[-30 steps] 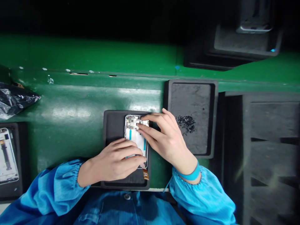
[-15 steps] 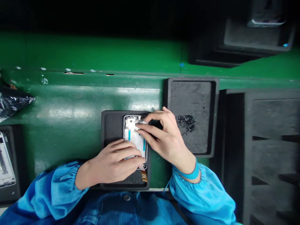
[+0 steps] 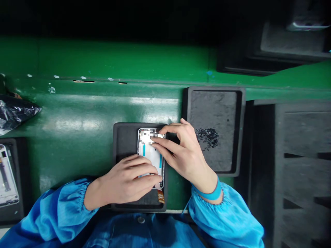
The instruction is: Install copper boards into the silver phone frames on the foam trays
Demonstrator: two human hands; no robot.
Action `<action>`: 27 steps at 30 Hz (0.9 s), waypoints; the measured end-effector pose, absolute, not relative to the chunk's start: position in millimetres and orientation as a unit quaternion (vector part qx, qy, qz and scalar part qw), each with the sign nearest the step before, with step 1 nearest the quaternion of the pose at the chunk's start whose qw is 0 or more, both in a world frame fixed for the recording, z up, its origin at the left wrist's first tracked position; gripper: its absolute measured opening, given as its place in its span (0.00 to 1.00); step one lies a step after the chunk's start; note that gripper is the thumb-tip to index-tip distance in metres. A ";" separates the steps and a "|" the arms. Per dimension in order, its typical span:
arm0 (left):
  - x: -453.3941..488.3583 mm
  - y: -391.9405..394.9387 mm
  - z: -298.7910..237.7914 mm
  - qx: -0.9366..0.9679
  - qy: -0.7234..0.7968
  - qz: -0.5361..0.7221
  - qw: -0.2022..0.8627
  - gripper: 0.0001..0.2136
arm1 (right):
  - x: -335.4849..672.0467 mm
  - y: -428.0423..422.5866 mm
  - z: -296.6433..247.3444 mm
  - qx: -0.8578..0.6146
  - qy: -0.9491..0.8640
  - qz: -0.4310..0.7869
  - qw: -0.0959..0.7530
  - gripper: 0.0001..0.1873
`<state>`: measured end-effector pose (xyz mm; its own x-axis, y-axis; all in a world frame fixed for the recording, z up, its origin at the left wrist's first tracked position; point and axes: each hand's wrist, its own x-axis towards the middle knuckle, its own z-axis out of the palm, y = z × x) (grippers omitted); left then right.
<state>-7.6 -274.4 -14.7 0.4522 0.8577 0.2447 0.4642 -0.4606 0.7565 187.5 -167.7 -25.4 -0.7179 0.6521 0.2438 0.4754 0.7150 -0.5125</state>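
An opened phone frame (image 3: 150, 151) with a white inner panel and blue strips lies in a dark foam tray (image 3: 125, 141) on the green bench. My left hand (image 3: 129, 181) lies over the frame's lower half, fingers curled and pressing it down. My right hand (image 3: 181, 155) reaches in from the right, thumb and forefinger pinched at the frame's top edge on a small part that I cannot make out. An orange flex tab (image 3: 160, 197) sticks out below the frame.
A second dark tray (image 3: 214, 103) to the right holds a heap of small black screws (image 3: 207, 135). Black slotted foam racks (image 3: 297, 165) fill the right side. Another phone frame (image 3: 6, 175) sits in a tray at far left, below a crumpled black bag (image 3: 15, 113).
My right thumb and forefinger have shifted slightly along the frame's top edge. The left hand has stayed pressed on the frame. The view has drifted a little.
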 end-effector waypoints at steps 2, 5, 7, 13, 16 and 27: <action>-7.3 -274.0 -14.7 0.792 0.416 0.320 0.311 0.06 | 187.2 -167.6 -26.0 -0.311 -0.903 0.210 0.209 0.09; -6.9 -273.2 -14.3 0.790 0.417 0.322 0.314 0.07 | 186.5 -167.2 -27.0 -0.311 -0.899 0.220 0.216 0.09; -6.8 -272.8 -14.1 0.790 0.417 0.319 0.316 0.08 | 186.3 -166.5 -27.9 -0.322 -0.890 0.231 0.224 0.09; -7.9 -273.7 -10.6 0.802 0.415 0.318 0.290 0.08 | 188.9 -165.1 -31.0 -0.347 -0.882 0.210 0.240 0.06; -10.8 -273.8 -7.0 0.816 0.435 0.300 0.236 0.07 | 189.6 -166.8 -29.3 -0.348 -0.884 0.195 0.243 0.06; -28.4 -282.6 -11.4 0.694 0.686 0.197 0.093 0.29 | 204.1 -173.2 -21.8 -0.349 -0.892 0.196 0.212 0.09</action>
<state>-28.4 -282.6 -11.4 -0.0198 0.9892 0.1453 0.9160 -0.0403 0.3991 204.1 -173.2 -21.8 -0.6668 0.7049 0.2419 0.5382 0.6800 -0.4980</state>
